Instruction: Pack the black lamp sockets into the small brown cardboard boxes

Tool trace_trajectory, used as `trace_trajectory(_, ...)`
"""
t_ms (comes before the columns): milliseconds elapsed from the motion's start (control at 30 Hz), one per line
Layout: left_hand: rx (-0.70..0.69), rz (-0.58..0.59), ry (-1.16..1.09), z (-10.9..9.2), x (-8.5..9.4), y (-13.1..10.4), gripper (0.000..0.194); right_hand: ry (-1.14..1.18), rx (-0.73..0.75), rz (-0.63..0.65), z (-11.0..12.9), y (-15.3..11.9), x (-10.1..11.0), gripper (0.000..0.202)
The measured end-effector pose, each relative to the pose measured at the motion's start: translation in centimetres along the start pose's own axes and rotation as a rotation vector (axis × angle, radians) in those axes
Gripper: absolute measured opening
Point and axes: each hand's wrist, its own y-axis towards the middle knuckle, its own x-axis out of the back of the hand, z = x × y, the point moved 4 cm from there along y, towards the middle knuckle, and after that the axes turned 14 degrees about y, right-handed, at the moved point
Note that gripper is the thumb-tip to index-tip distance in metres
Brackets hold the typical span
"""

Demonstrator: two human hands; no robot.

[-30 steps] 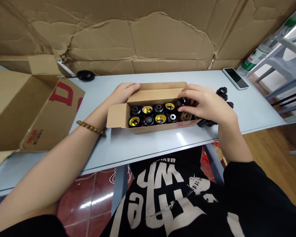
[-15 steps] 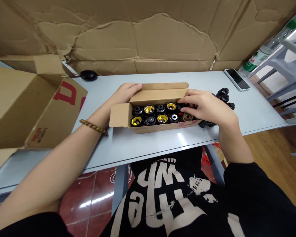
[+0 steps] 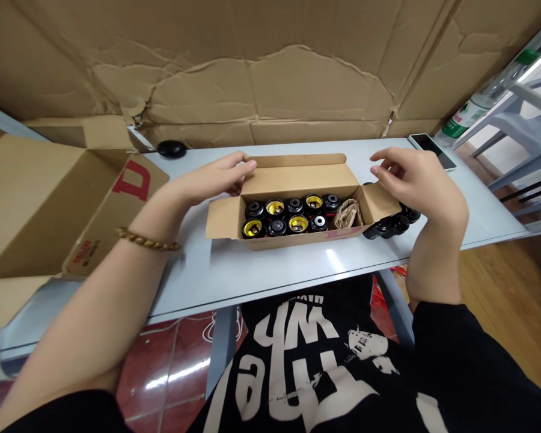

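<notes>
A small open cardboard box stands on the table, its long back flap raised. Inside are two rows of black lamp sockets, some showing gold-coloured insides. Crumpled brown paper fills the right end. At the back flap's left corner, my left hand has its thumb and forefinger closed on the edge; its other fingers curl behind. My right hand hovers above the right end flap, thumb and forefinger apart, holding nothing. Beneath and beside it lie more black sockets, partly hidden.
A larger open carton with red print stands at the left. A black rounded object lies at the table's back edge. At the far right are a phone and a plastic bottle. Cardboard walls the back.
My right hand has lifted out of the box and moved right, uncovering the brown paper and a black socket. My left hand has shifted slightly at the back flap's corner.
</notes>
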Motion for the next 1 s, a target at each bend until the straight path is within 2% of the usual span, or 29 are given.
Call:
trace_trajectory(133,0.121,0.219,0.082,-0.5,2.7,-3.7,0.078,0.099,-0.094,0.115,1.0,-0.2,-0.1,0.031)
trace_trajectory(200,0.161,0.165,0.011,-0.9,4.2,-5.4,0.094,0.226,-0.113,0.118,1.9,-0.1,-0.5,0.035)
trace_trajectory(233,0.137,0.173,-0.042,-1.2,4.7,-6.2,0.095,0.289,-0.118,0.123,2.2,-0.1,-0.7,0.035)
trace_trajectory(300,0.089,0.114,-0.094,-1.8,5.6,-7.5,0.086,0.353,-0.101,0.171,2.3,0.0,-1.4,0.034)
trace_trajectory(333,0.038,0.126,-0.089,-2.1,5.7,-8.0,0.079,0.346,-0.077,0.206,2.3,0.1,-1.7,0.032)
trace_trajectory(400,-0.075,0.19,-0.073,-2.7,5.2,-8.7,0.07,0.288,-0.017,0.272,1.9,0.2,-2.4,0.028)
trace_trajectory(467,-0.134,0.22,-0.032,-2.9,4.3,-8.6,0.07,0.233,0.015,0.285,1.4,0.2,-2.9,0.027)
trace_trajectory(567,-0.153,0.107,0.13,-2.6,2.9,-7.5,0.071,0.195,-0.009,0.235,0.7,0.2,-3.4,0.037)
trace_trajectory(633,-0.079,0.051,0.252,-2.2,2.1,-6.8,0.072,0.185,-0.054,0.219,0.4,0.1,-3.6,0.053)
trace_trajectory(700,0.063,0.035,0.331,-1.8,1.7,-6.4,0.078,0.182,-0.102,0.225,0.3,0.1,-3.8,0.071)
trace_trajectory(767,0.19,0.084,0.358,-1.4,1.3,-6.4,0.082,0.191,-0.145,0.248,0.1,0.1,-3.9,0.085)
trace_trajectory(833,0.234,0.166,0.371,-1.2,1.1,-6.6,0.084,0.199,-0.162,0.279,-0.2,0.1,-4.0,0.092)
trace_trajectory(900,0.168,0.221,0.368,-1.2,0.8,-6.6,0.086,0.217,-0.144,0.273,-0.5,0.1,-4.0,0.101)
trace_trajectory(1000,-0.008,0.222,0.3,-1.6,0.6,-6.3,0.084,0.291,-0.105,0.193,-0.8,0.1,-4.0,0.124)
